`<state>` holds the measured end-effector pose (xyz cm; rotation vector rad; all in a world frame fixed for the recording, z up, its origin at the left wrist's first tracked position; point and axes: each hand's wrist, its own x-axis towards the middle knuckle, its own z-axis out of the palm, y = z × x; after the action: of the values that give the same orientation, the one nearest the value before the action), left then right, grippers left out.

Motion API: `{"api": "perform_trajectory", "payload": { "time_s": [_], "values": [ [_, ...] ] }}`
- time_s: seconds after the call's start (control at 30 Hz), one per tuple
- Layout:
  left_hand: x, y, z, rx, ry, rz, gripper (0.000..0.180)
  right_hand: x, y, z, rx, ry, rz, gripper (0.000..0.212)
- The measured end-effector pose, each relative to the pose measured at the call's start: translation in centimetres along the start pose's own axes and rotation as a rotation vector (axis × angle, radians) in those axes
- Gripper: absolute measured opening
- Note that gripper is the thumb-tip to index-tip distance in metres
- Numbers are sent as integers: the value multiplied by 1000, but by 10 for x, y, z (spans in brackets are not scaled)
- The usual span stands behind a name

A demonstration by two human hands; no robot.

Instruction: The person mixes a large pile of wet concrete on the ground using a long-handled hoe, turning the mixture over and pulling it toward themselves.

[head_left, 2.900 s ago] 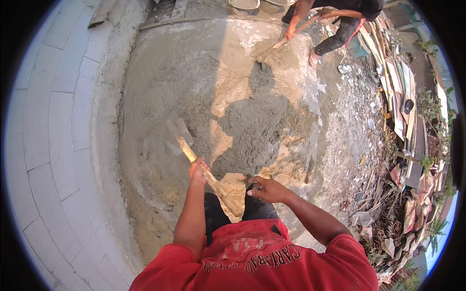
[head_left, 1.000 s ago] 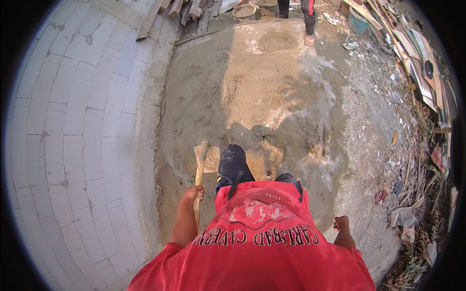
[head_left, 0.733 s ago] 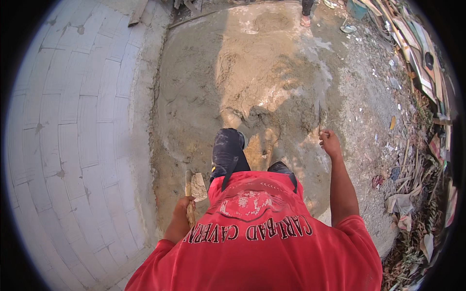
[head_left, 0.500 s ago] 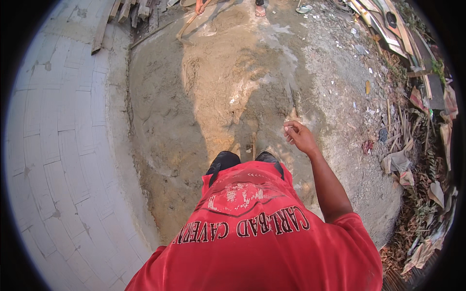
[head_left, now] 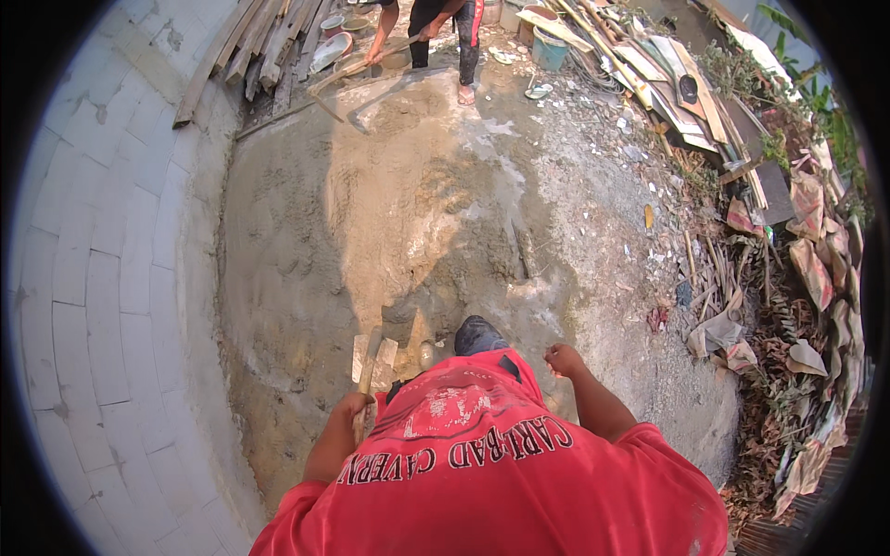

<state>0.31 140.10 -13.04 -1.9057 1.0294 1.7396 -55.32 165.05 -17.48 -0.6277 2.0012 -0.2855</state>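
At my lower left, my left hand (head_left: pixel 355 405) is wrapped round the wooden handle of a hoe (head_left: pixel 364 380). The hoe's pale, broad blade shows on both sides of the handle, low over wet grey mortar (head_left: pixel 287 259). Out to the right of my red shirt, my right hand (head_left: pixel 562 360) hangs with curled fingers and nothing visible in it. One dark boot (head_left: pixel 479 335) stands in the mortar between my hands.
Ahead, another person bends over the mortar with a long-handled hoe (head_left: pixel 338 79). A grey block wall (head_left: pixel 102 306) runs along the left, with planks (head_left: pixel 264 42) beyond. Scrap boards (head_left: pixel 686 88), sacks and dry leaves line the right. A blue bucket (head_left: pixel 550 48) stands at the back.
My left hand has come into view, holding the hoe. My right hand has drawn back toward my body. The view has tilted up, showing more of the other person.
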Motion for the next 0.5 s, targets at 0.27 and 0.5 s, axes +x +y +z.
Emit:
{"api": "perform_trajectory", "payload": {
  "time_s": [0.27, 0.5],
  "values": [
    [30, 125, 37, 671, 187, 399, 48, 31, -179, -33, 59, 52, -489, 31],
    [6, 201, 82, 813, 125, 618, 54, 29, -181, -9, 352, -385, -290, 51]
  ]
}}
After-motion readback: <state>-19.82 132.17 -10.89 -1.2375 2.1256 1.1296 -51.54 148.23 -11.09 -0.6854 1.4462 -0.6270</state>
